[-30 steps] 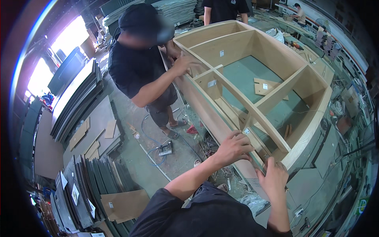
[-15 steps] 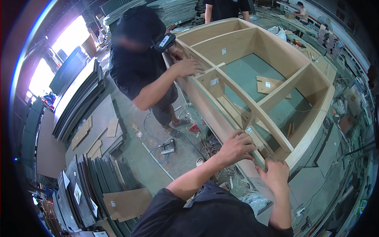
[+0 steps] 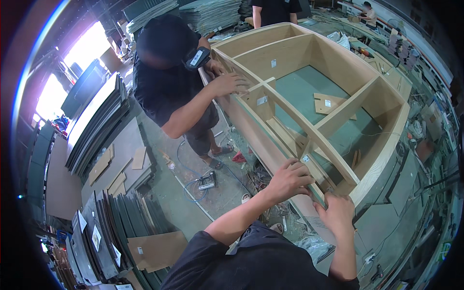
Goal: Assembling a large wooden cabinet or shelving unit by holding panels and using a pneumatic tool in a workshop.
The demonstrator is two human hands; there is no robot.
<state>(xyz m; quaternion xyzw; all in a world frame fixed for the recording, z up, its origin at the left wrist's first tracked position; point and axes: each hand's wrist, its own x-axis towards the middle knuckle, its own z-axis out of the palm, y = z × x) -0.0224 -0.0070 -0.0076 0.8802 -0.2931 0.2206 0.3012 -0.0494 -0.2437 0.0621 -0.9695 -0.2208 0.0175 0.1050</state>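
A large pale wooden cabinet frame (image 3: 345, 104) with several compartments lies in front of me. Along its near left side runs a long panel (image 3: 270, 153) with a greenish upper edge. My left hand (image 3: 291, 181) is closed over that edge, fingers curled across the top. Close to the frame's near corner, my right hand (image 3: 337, 212) grips the same panel, thumb outside and fingertips hidden behind the edge. Farther along, a co-worker's hand (image 3: 228, 84) rests on the edge.
The co-worker in dark clothes (image 3: 164, 82) leans over the frame's far left. A nail gun (image 3: 207, 181) with a blue hose lies on the floor. Stacked dark panels (image 3: 99, 121) stand at left. Loose boards (image 3: 331, 107) lie inside the frame. Another person (image 3: 275, 12) stands behind.
The co-worker's head and arm have shifted slightly. My two hands stay in place on the panel.
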